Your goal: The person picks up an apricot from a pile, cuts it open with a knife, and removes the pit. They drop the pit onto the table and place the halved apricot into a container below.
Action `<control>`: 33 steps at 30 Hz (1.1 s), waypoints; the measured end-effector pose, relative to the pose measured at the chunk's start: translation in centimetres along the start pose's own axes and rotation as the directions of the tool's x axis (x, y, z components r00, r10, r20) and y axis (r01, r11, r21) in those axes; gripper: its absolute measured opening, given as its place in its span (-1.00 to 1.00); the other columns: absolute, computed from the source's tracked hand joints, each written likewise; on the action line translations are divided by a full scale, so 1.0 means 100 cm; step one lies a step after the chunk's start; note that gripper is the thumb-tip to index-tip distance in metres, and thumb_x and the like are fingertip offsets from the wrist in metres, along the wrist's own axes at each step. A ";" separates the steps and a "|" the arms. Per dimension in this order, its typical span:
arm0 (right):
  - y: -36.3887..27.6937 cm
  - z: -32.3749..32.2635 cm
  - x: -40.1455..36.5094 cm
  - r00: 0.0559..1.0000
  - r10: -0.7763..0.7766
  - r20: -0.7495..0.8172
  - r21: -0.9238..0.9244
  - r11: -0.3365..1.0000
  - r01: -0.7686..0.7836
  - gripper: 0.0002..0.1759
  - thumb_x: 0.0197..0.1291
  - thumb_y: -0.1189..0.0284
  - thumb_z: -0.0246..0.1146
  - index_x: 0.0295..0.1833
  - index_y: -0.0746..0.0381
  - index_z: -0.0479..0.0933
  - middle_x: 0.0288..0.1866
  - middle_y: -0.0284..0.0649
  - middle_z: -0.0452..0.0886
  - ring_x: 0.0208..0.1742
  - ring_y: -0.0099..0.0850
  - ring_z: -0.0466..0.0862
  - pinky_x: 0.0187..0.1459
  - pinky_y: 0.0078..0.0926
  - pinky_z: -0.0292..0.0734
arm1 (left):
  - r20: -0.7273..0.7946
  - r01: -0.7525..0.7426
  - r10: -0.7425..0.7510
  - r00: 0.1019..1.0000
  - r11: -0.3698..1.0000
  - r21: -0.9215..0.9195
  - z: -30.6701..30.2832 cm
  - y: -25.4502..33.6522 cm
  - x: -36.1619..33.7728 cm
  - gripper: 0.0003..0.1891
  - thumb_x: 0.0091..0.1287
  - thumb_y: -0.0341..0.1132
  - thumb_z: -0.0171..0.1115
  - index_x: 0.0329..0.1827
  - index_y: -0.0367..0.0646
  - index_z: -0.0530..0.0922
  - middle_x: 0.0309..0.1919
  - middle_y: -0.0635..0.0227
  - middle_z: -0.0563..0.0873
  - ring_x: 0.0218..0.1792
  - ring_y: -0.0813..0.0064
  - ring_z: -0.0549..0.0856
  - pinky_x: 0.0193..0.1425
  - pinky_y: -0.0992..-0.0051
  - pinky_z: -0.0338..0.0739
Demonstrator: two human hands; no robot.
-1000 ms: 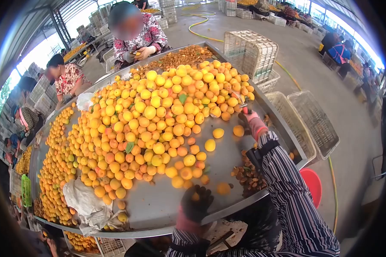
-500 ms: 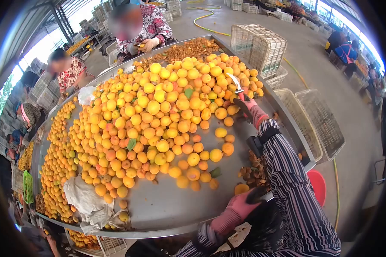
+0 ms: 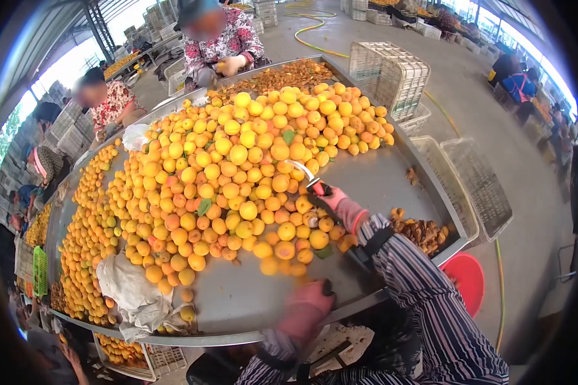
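A large heap of apricots [image 3: 237, 154] covers much of the metal table [image 3: 392, 173]. My right hand [image 3: 341, 206], in a pink glove with dark fingers, grips the red handle of a curved knife [image 3: 314, 183]. Its hooked blade points up and left over the apricots. Close to the table's front edge is my left hand [image 3: 307, 309], in a similar glove and blurred by motion. It is just below the nearest apricots, and I cannot see whether its fingers hold anything.
Brown pits or scraps [image 3: 422, 234] lie at the table's right corner. A red bucket [image 3: 465, 279] stands below it. Crates [image 3: 392, 77] stand along the right side. A whitish cloth [image 3: 128, 292] lies at front left. Another person [image 3: 221, 45] works across the table.
My right hand has moved left and nearer with the knife, and apricots at the right have been swept toward the heap. My left hand has moved left along the front edge.
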State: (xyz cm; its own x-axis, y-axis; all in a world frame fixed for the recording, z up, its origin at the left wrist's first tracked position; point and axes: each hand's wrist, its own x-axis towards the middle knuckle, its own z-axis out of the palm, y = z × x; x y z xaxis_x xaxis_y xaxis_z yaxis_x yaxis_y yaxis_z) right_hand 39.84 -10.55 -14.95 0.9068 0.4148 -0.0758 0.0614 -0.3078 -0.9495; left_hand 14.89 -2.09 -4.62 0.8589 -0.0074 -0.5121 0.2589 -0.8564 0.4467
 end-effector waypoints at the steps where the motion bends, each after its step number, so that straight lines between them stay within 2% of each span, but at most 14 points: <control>1: -0.001 0.008 -0.008 1.000 -0.001 -0.003 -0.003 1.000 0.001 -0.45 -0.01 0.09 0.38 0.08 0.12 0.54 -0.16 -0.15 0.68 -0.13 -0.35 0.65 -0.06 -0.38 0.50 | -0.023 0.046 -0.047 0.999 0.999 -0.028 -0.004 -0.008 -0.005 -0.61 0.15 0.02 0.14 -0.01 0.10 0.58 -0.13 0.24 0.69 -0.04 0.18 0.64 0.05 0.26 0.49; 5: 0.015 0.064 -0.033 0.996 -0.086 0.006 -0.021 0.996 0.086 -0.40 -0.06 0.04 0.39 0.08 0.13 0.53 -0.18 -0.09 0.67 -0.15 -0.20 0.66 -0.07 -0.32 0.52 | -0.128 0.128 -0.141 0.982 0.986 -0.104 -0.006 -0.042 -0.021 -0.64 0.12 -0.01 0.21 -0.05 0.08 0.59 -0.19 0.24 0.70 -0.08 0.18 0.66 0.00 0.26 0.52; 6: -0.047 0.059 -0.066 0.985 0.021 0.168 -0.057 0.998 -0.011 -0.45 0.05 0.26 0.39 0.16 0.20 0.47 -0.12 -0.22 0.66 -0.12 -0.49 0.60 -0.02 -0.49 0.50 | -0.149 0.155 -0.174 0.973 0.979 -0.129 -0.005 -0.051 -0.026 -0.62 0.10 -0.02 0.25 -0.04 0.08 0.59 -0.18 0.24 0.70 -0.08 0.19 0.66 0.00 0.27 0.52; 10: -0.072 0.031 -0.075 0.959 -0.142 0.245 -0.090 0.982 0.168 -0.48 0.09 0.28 0.34 0.16 0.21 0.46 -0.15 -0.21 0.66 -0.18 -0.48 0.63 -0.11 -0.49 0.53 | -0.287 0.092 -0.185 0.940 0.946 -0.310 -0.007 -0.071 -0.058 -0.66 0.16 -0.07 0.15 -0.05 0.04 0.59 -0.12 0.19 0.68 -0.07 0.14 0.65 0.02 0.25 0.51; 12: -0.098 -0.008 -0.085 0.995 0.087 0.051 -0.124 0.989 -0.081 -0.55 0.14 0.33 0.29 0.15 0.20 0.47 -0.18 -0.24 0.66 -0.28 -0.51 0.64 -0.26 -0.52 0.57 | -0.399 0.079 -0.210 0.893 0.944 -0.321 0.009 -0.089 -0.060 -0.67 0.15 -0.16 0.23 -0.01 0.03 0.59 -0.18 0.22 0.71 -0.11 0.21 0.68 -0.03 0.32 0.55; 14: -0.101 -0.036 -0.094 0.990 0.133 -0.055 -0.228 0.963 -0.142 -0.60 0.17 0.38 0.26 0.15 0.17 0.48 -0.22 -0.28 0.64 -0.36 -0.53 0.64 -0.41 -0.57 0.57 | -0.526 -0.309 -0.225 0.820 0.600 -0.738 0.016 -0.096 -0.066 -0.68 0.18 -0.35 0.25 0.03 -0.09 0.56 -0.24 0.25 0.71 -0.16 0.32 0.70 -0.07 0.40 0.57; 15: -0.092 -0.039 -0.099 0.990 0.133 -0.050 -0.233 0.962 -0.141 -0.60 0.17 0.38 0.26 0.15 0.17 0.48 -0.22 -0.28 0.64 -0.36 -0.53 0.64 -0.41 -0.57 0.57 | -0.460 -0.403 -0.275 0.844 0.241 -0.883 0.014 -0.093 -0.069 -0.69 0.21 -0.54 0.17 0.05 -0.25 0.51 -0.18 0.24 0.67 -0.16 0.40 0.67 -0.11 0.46 0.57; 17: -0.071 -0.033 -0.107 0.910 0.354 0.216 0.209 0.893 -0.398 -0.55 0.08 0.28 0.36 0.10 0.13 0.52 -0.32 -0.26 0.64 -0.38 -0.52 0.63 -0.38 -0.49 0.58 | -0.457 -0.458 -0.274 0.846 0.066 -0.887 0.008 -0.088 -0.079 -0.69 0.25 -0.53 0.13 0.07 -0.28 0.48 -0.11 0.21 0.64 -0.11 0.41 0.64 -0.10 0.45 0.57; 18: -0.079 -0.025 -0.119 0.907 0.352 0.232 0.205 0.893 -0.400 -0.55 0.08 0.28 0.36 0.10 0.13 0.52 -0.32 -0.26 0.64 -0.38 -0.52 0.63 -0.38 -0.49 0.58 | -0.455 -0.498 -0.276 0.846 -0.106 -0.861 0.003 -0.086 -0.088 -0.69 0.29 -0.53 0.08 0.10 -0.30 0.45 -0.04 0.19 0.61 -0.05 0.43 0.61 -0.10 0.44 0.57; 19: -0.101 -0.016 -0.138 0.932 0.300 0.205 0.171 0.926 -0.336 -0.57 0.08 0.31 0.36 0.09 0.13 0.53 -0.32 -0.29 0.64 -0.41 -0.54 0.63 -0.44 -0.50 0.57 | -0.469 -0.493 -0.252 0.846 -0.039 -0.869 -0.006 -0.074 -0.099 -0.66 0.42 -0.12 -0.03 0.07 -0.17 0.47 0.00 0.24 0.62 -0.29 0.51 0.59 -0.29 0.49 0.50; 22: -0.162 0.005 -0.188 0.939 0.276 0.204 0.099 0.949 -0.300 -0.57 0.08 0.37 0.38 0.08 0.22 0.51 -0.32 -0.34 0.63 -0.35 -0.54 0.64 -0.38 -0.53 0.59 | -0.388 -0.426 -0.176 0.905 -0.365 -0.828 -0.004 -0.072 -0.116 -0.65 0.41 -0.13 0.00 0.11 -0.16 0.45 0.06 0.23 0.60 -0.14 0.45 0.60 -0.17 0.41 0.50; 26: -0.142 0.044 -0.270 0.938 -0.327 0.114 -0.095 0.937 0.338 -0.39 -0.03 0.41 0.42 0.15 0.36 0.40 -0.05 -0.02 0.58 0.01 -0.14 0.59 0.05 -0.35 0.48 | -0.302 -0.256 -0.060 0.951 -0.701 -0.665 -0.001 -0.060 -0.140 -0.62 0.38 -0.23 0.05 0.21 -0.18 0.42 0.17 0.22 0.53 0.19 0.31 0.50 0.26 0.21 0.39; 27: -0.157 0.051 -0.285 0.920 -0.353 0.171 -0.071 0.927 0.368 -0.37 -0.05 0.42 0.41 0.16 0.36 0.38 -0.02 0.03 0.54 0.03 -0.06 0.56 0.07 -0.30 0.46 | -0.450 -0.131 0.155 0.880 -0.830 -0.542 -0.003 -0.055 -0.150 -0.57 0.37 -0.27 0.05 0.28 -0.19 0.35 0.21 0.18 0.48 0.25 0.18 0.44 0.36 0.16 0.28; 33: -0.159 0.091 -0.339 0.890 -0.369 0.269 -0.298 0.846 0.441 -0.33 0.00 0.27 0.32 0.26 0.18 0.32 0.07 -0.02 0.46 -0.01 -0.05 0.57 -0.04 -0.22 0.54 | -0.400 -0.319 0.038 0.916 -0.538 -0.780 0.033 -0.057 -0.174 -0.53 0.36 -0.35 -0.01 0.34 -0.18 0.25 0.15 0.18 0.49 0.17 0.32 0.48 0.26 0.33 0.38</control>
State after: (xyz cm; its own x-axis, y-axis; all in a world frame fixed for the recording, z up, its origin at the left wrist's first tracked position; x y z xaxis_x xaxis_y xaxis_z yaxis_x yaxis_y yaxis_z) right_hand 4.38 -11.94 -0.09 0.6718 0.7128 0.2014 0.5764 -0.3325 -0.7464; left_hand -2.99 1.24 -0.69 0.9730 0.1675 -0.1588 -0.0683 0.8661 0.4952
